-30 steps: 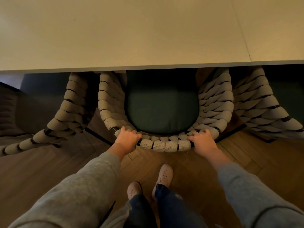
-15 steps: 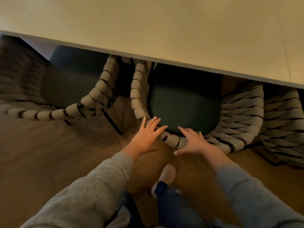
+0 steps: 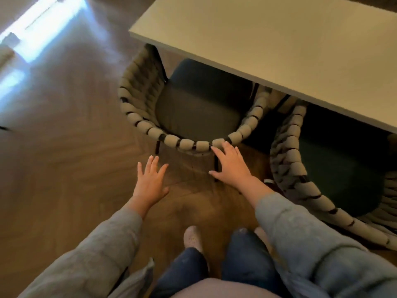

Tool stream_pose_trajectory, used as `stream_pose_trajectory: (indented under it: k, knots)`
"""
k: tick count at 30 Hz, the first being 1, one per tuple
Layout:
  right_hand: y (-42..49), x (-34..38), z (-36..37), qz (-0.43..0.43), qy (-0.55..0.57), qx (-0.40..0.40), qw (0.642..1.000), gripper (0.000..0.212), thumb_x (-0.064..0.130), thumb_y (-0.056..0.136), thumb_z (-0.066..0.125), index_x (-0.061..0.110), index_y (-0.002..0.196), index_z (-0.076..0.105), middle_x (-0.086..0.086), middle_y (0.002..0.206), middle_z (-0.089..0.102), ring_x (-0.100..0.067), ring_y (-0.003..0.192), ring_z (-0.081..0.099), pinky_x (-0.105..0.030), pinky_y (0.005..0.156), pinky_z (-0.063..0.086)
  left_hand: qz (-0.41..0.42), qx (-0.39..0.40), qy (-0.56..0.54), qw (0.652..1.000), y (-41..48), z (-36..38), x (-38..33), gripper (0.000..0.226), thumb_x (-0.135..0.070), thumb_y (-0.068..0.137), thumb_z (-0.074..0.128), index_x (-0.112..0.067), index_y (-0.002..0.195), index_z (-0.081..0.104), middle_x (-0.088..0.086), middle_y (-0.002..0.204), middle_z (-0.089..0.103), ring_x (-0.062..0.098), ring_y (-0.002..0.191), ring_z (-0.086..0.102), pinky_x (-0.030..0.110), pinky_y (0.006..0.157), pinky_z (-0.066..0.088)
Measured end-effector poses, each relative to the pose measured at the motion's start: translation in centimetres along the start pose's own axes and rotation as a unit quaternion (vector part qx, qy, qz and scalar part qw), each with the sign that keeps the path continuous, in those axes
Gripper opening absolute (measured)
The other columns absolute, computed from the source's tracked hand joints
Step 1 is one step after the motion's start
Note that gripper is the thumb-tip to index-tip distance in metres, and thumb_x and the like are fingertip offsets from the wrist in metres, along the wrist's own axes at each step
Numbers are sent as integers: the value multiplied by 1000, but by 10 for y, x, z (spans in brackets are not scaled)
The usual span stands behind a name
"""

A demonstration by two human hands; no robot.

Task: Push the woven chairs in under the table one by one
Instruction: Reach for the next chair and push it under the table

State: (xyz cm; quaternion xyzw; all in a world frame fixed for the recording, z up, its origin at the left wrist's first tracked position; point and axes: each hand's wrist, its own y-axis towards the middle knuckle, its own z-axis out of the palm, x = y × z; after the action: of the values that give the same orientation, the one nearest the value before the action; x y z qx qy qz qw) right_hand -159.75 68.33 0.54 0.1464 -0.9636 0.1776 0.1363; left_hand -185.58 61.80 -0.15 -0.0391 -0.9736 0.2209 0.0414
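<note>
The pale, flat-topped rectangular worktop (image 3: 279, 44) occupied the upper right of the head view, its near corner at upper centre. A woven chair with a thick grey rope-wrapped curved backrest and dark green seat cushion (image 3: 189, 117) stood at that corner, the front part of its seat under the worktop edge and its backrest toward the person. A second woven grey chair with a dark green seat (image 3: 311, 168) stood just beside it on the right, also partly under the worktop.

The right hand (image 3: 232, 166) was spread flat, fingers (image 3: 217, 150) apart, with the fingertips touching or almost touching the rear rim of the first chair's backrest near its right end; contact could not be confirmed. Nothing was gripped. The left hand (image 3: 150, 181) was likewise spread, fingers apart, held above the brown wooden herringbone floor (image 3: 64, 147), clearly short of the backrest and below its left half. Both arms wore grey sleeves (image 3: 300, 237).
</note>
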Motion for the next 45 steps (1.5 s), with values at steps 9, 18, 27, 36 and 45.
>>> stream_pose_trajectory:
  k: [9, 18, 27, 36, 45]
  knots:
    - [124, 149, -24, -148, -32, 14, 988, 76, 42, 91, 61, 13, 152, 25, -8, 160, 21, -23, 148, 12, -36, 118, 8, -137, 41, -87, 986, 19, -20, 159, 63, -45, 91, 56, -21, 146, 37, 13, 160, 11, 32, 148, -6, 52, 119, 1]
    - [276, 255, -36, -188, -57, 47, 979, 72, 44, 96, 52, 16, 154, 19, -6, 161, 15, -23, 149, 6, -44, 121, 7, -201, 62, -96, 973, 99, -57, 294, 59, -46, 91, 53, -25, 145, 38, 11, 161, 9, 31, 148, -8, 56, 117, 0]
    - [413, 353, -40, -199, -71, 67, 975, 66, 30, 94, 56, 20, 152, 25, -11, 161, 14, -25, 149, 4, -46, 121, 7, -182, 75, -111, 974, 197, -93, 419, 62, -37, 91, 54, -25, 148, 32, 13, 161, 5, 32, 148, -9, 57, 117, -1]
    - [580, 436, -33, 2, -65, 96, 993, 76, 39, 93, 56, 21, 154, 14, -12, 162, 6, -27, 149, -3, -46, 120, 3, -82, 46, -47, 994, 336, -139, 597, 68, -31, 93, 54, -22, 152, 22, 14, 161, 8, 31, 148, -4, 53, 117, -1]
    - [705, 466, -91, 117, -3, 17, 993, 88, 43, 92, 57, 23, 154, -2, -9, 162, 6, -25, 149, -1, -45, 120, 4, 0, 39, 3, 999, 491, -223, 681, 79, -30, 93, 53, -20, 154, 4, 12, 162, 2, 37, 147, 0, 59, 116, 1]
